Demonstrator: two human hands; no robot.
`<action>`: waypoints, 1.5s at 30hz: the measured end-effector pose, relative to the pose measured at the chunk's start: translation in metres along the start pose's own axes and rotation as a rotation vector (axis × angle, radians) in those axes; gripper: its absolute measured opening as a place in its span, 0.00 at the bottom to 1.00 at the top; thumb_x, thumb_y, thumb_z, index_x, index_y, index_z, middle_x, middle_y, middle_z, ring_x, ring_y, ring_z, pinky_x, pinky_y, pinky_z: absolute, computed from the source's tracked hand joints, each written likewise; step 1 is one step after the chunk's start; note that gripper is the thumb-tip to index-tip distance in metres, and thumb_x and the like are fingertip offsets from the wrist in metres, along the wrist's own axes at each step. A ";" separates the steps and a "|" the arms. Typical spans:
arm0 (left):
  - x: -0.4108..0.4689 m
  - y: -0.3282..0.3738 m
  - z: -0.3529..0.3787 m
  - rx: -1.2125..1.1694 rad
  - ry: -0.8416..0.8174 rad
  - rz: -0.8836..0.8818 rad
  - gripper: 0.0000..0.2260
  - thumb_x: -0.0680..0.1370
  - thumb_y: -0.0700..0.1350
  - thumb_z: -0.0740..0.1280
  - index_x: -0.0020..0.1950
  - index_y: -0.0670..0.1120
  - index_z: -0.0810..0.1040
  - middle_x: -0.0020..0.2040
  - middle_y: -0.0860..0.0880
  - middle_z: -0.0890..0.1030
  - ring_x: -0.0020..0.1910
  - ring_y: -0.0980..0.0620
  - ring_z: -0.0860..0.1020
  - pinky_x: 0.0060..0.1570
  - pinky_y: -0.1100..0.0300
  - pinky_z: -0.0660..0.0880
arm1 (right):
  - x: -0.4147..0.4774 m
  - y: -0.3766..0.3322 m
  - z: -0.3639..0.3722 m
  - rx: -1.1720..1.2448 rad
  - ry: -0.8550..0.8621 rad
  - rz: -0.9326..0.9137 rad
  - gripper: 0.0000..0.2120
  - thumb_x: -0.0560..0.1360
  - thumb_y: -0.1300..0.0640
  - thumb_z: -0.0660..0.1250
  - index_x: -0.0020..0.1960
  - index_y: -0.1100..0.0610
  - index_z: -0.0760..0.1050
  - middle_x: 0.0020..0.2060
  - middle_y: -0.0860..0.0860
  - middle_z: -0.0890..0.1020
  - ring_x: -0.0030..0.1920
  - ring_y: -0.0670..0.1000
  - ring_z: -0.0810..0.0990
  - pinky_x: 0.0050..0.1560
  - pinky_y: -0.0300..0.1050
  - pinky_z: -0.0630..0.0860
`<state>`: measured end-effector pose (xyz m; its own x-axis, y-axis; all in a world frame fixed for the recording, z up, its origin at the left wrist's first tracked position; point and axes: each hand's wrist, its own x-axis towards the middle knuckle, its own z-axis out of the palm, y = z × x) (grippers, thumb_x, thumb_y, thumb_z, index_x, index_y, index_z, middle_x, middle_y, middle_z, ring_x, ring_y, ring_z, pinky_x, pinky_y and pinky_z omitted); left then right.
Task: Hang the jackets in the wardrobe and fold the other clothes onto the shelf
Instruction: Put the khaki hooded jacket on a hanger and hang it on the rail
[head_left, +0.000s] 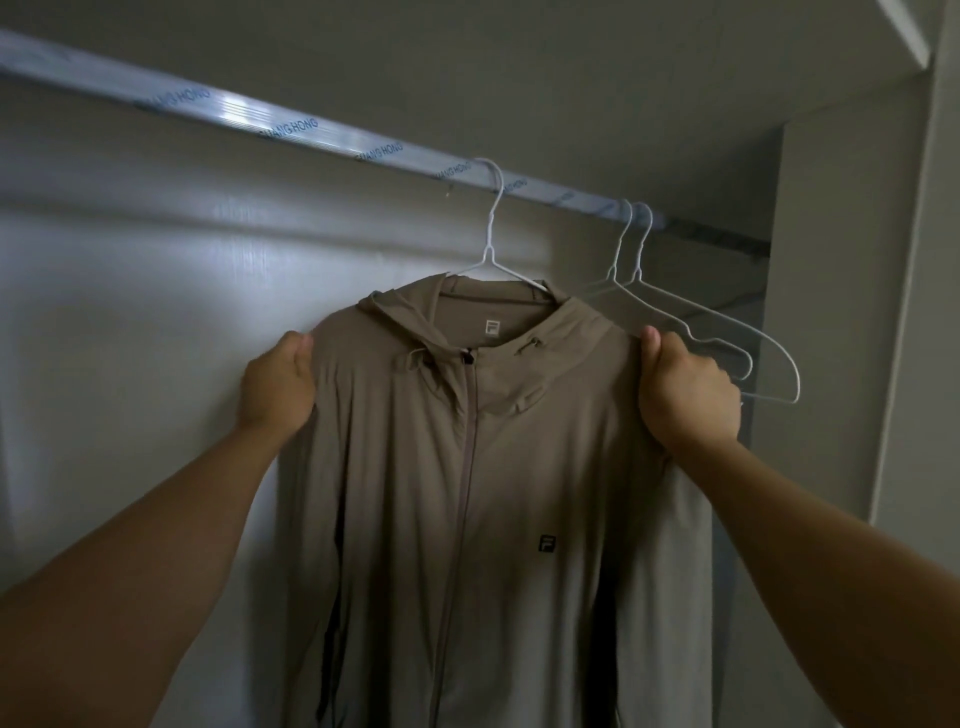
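Jacket (545, 457): beige, hooded, zipped to the collar, on a white wire hanger (491, 249). The hanger's hook sits over the rail (311, 136), which crosses the top of the wardrobe from 10 o'clock down to 2 o'clock. The jacket hangs at the centre of view, front facing out, sleeves dropping straight at both sides.

Left hand (278, 382), at 9 o'clock of the collar: fingers curled in, gripping the shoulder edge. Right hand (685, 395), at 3 o'clock: fingers curled round the other shoulder, thumb up along the fabric. Both arms reach up from below.

Spare hangers (727, 343): two, bare, on the same rail at 2 o'clock of the jacket, just beside the right hand. Whether they touch it, cannot tell.

Handling, my read: thin, light, soft cloth, probably slick. It drapes in fine ripples with no stiffness. It is likely to slide off a thin wire hanger if one shoulder sits off-centre. Best taken where the hands are, at the shoulder points over the wire ends, to square it up. Not by the hood or the zip (470, 457), which would drag it askew.

Other clothes: none in view.
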<state>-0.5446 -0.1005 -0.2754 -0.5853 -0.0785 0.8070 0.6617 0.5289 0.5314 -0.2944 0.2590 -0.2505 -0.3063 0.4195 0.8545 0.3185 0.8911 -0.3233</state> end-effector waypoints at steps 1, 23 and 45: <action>-0.006 -0.004 -0.001 0.004 0.022 -0.013 0.16 0.86 0.49 0.53 0.41 0.46 0.67 0.34 0.46 0.74 0.35 0.43 0.75 0.37 0.55 0.66 | -0.002 0.002 0.002 0.034 0.001 0.032 0.30 0.82 0.35 0.38 0.55 0.54 0.71 0.46 0.66 0.81 0.48 0.70 0.79 0.46 0.59 0.71; 0.066 0.086 -0.026 -0.428 -0.550 -0.091 0.10 0.80 0.44 0.69 0.40 0.49 0.86 0.43 0.50 0.86 0.44 0.53 0.83 0.48 0.60 0.76 | 0.058 -0.050 -0.027 0.209 -0.383 -0.141 0.15 0.81 0.51 0.61 0.42 0.58 0.79 0.43 0.58 0.82 0.49 0.62 0.81 0.45 0.47 0.72; 0.096 0.075 -0.043 -0.465 -1.244 -0.439 0.35 0.54 0.55 0.87 0.55 0.40 0.86 0.60 0.40 0.83 0.53 0.45 0.85 0.46 0.55 0.82 | 0.101 -0.030 -0.037 0.769 -1.054 0.396 0.16 0.74 0.55 0.63 0.53 0.62 0.84 0.52 0.63 0.83 0.45 0.60 0.83 0.54 0.50 0.79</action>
<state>-0.5308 -0.1048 -0.1471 -0.6477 0.7587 -0.0698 0.2681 0.3127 0.9112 -0.3018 0.2678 -0.1398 -0.9556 0.2904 0.0512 0.0747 0.4063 -0.9107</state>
